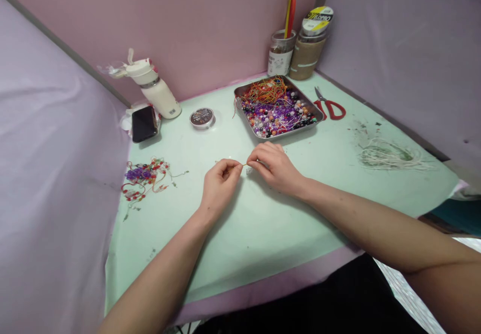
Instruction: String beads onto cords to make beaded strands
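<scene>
A thin yellowish cord (244,164) runs between my two hands over the middle of the table. My left hand (222,179) pinches one part of it between thumb and forefinger. On the other side my right hand (273,167) pinches the cord too, its fingers curled together. Just below the right fingertips hangs or lies a small clear, sparkly piece (249,171), too small to name. Behind my hands stands a metal tray (259,134) full of purple, white, black and orange beads (280,116), with a tangle of orange and red cords (267,90) on top.
Beaded strings (145,177) lie at the left. Farther back are a phone (145,124), a cream bottle (161,96) and a small round container (202,118). Red-handled scissors (334,109), white cord (389,156), a jar (280,55) and a brown container (306,58) occupy the right and back.
</scene>
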A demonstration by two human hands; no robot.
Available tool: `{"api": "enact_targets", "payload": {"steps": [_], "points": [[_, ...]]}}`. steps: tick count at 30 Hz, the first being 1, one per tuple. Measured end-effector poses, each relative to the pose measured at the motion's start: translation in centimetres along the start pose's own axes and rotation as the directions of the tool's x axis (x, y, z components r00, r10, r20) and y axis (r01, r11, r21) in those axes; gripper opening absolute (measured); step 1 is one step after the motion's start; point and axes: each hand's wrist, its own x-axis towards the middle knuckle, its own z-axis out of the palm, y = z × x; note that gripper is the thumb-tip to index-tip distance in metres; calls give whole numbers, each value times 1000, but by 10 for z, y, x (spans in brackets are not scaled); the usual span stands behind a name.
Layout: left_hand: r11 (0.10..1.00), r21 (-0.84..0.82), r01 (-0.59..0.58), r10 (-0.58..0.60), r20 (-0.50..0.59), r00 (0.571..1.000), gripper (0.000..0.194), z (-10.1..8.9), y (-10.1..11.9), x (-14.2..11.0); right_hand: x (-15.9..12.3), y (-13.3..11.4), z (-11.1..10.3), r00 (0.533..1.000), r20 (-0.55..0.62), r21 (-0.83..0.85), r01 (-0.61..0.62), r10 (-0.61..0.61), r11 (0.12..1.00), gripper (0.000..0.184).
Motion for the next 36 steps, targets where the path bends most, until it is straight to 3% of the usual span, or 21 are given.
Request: {"api": "enact_targets", "payload": {"steps": [6,13,26,36], "points": [[1000,2,7,-7,13,1000,15,-1,1,1,0,2,1,1000,16,25,-3,3,1000,16],[991,-64,120,-120,-2,993,17,-2,2,4,0,9,2,999,24,86,-44,42,995,9],[983,-103,153,-143,98,985,19,1,4,1,-1,9,3,985,-88,-84,143,-151,986,12],[989,-83,122,-116,66,991,18,1,3,2,-1,8,1,996,-71,36,61,-58,997,11]]}}
